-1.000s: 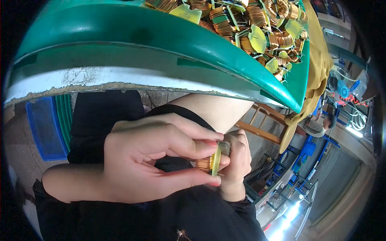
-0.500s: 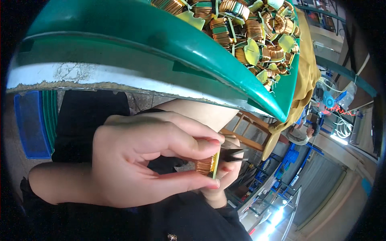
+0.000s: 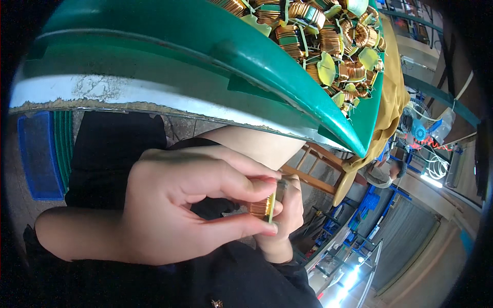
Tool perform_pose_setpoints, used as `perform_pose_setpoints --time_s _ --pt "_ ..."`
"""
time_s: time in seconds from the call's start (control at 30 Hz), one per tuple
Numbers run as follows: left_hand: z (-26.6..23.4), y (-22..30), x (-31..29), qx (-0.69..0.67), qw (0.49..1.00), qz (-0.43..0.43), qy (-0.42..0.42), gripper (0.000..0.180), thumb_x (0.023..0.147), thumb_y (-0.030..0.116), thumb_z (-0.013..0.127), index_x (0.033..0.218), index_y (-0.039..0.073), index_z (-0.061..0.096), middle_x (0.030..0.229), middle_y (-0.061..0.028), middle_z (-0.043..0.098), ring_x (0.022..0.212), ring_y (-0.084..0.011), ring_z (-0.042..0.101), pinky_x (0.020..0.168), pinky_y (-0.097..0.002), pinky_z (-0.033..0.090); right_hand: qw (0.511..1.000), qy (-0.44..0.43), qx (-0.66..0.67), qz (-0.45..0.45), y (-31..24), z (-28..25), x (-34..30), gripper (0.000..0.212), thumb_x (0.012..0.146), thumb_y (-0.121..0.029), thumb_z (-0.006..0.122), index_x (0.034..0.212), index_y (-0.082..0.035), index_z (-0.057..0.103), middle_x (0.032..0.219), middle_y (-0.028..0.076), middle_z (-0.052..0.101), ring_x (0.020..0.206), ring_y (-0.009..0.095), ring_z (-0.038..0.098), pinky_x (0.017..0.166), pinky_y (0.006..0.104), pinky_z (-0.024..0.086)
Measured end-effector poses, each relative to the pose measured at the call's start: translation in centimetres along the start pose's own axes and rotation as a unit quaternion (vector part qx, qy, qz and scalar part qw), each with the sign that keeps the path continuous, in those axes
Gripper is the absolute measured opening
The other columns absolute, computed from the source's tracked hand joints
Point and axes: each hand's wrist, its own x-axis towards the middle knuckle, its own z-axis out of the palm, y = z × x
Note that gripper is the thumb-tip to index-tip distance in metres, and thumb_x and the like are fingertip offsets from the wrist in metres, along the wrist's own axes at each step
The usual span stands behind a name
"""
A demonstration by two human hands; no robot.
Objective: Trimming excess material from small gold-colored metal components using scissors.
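Note:
My left hand pinches a copper-wound toroidal coil between thumb and fingers. A thin yellow-green plate is on the coil's right side, held upright under the fingertips. My right hand is closed just behind the plate, its fingers curled, one fingertip against or very near it. A small dark part of a tool shows between the two hands; the rest of it is hidden. Above them, a green tray holds many similar coils with yellow-green plates and wire ends.
The tray rests on a worn white table edge just above my hands. A blue crate stands on the floor at left. Yellow-brown cloth hangs beyond the tray. A wooden stool, a person and a fan are farther right.
The tool's dark pointed jaws, plainly visible beside the plate before, are now mostly hidden. My right hand has turned and its fingers have curled in close to the coil. My left hand keeps its pinch.

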Motion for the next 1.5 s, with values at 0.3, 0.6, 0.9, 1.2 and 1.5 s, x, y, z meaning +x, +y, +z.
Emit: perform_pose_setpoints --time_s 0.3,0.6,0.9,1.2,1.5 --pt "0.6 -0.5 0.0 -0.100 0.994 -0.046 0.027 0.044 0.058 -0.016 0.075 0.096 -0.002 0.057 0.110 -0.0243 0.057 0.090 -0.0277 0.063 0.077 -0.0324 0.056 0.973 0.018 0.224 0.060 0.7 1.3 0.2 0.038 0.093 -0.035 0.045 0.090 0.003 0.052 0.077 0.014 0.051 0.066 0.026 0.046 0.063 0.0351 0.042" --pt "0.5 -0.3 0.1 -0.114 0.992 -0.058 0.015 0.044 0.059 -0.017 0.074 0.097 -0.002 0.056 0.109 -0.0236 0.056 0.096 -0.0299 0.062 0.080 -0.0345 0.056 0.997 0.019 0.075 0.003 0.3 0.8 1.0 0.038 0.093 -0.035 0.045 0.090 0.003 0.051 0.074 0.012 0.049 0.064 0.025 0.045 0.062 0.0352 0.042" --pt "1.0 -1.0 -0.3 -0.124 0.987 -0.095 0.042 0.044 0.059 -0.017 0.074 0.096 -0.003 0.055 0.108 -0.0214 0.056 0.095 -0.0292 0.062 0.079 -0.0345 0.056 0.999 -0.027 -0.015 -0.020 1.2 0.6 0.5 0.039 0.094 -0.035 0.044 0.088 0.004 0.050 0.073 0.011 0.049 0.064 0.025 0.046 0.063 0.0347 0.042" --pt "1.1 -0.1 0.8 -0.201 0.966 -0.150 0.071 0.047 0.057 -0.016 0.076 0.097 -0.003 0.056 0.105 -0.0187 0.057 0.089 -0.0244 0.062 0.076 -0.0312 0.055 0.943 -0.014 0.324 0.068 1.1 0.3 -0.6 0.039 0.095 -0.035 0.041 0.094 0.003 0.051 0.079 0.013 0.053 0.069 0.024 0.047 0.068 0.0348 0.042" --pt "0.8 -0.5 0.1 -0.103 0.988 -0.105 0.041 0.049 0.053 -0.012 0.080 0.097 -0.001 0.061 0.101 -0.0169 0.060 0.088 -0.0231 0.063 0.077 -0.0292 0.054 0.974 -0.060 0.216 -0.014 0.8 -0.9 -0.1 0.039 0.095 -0.035 0.042 0.094 0.003 0.052 0.083 0.016 0.054 0.071 0.026 0.047 0.068 0.0348 0.042"
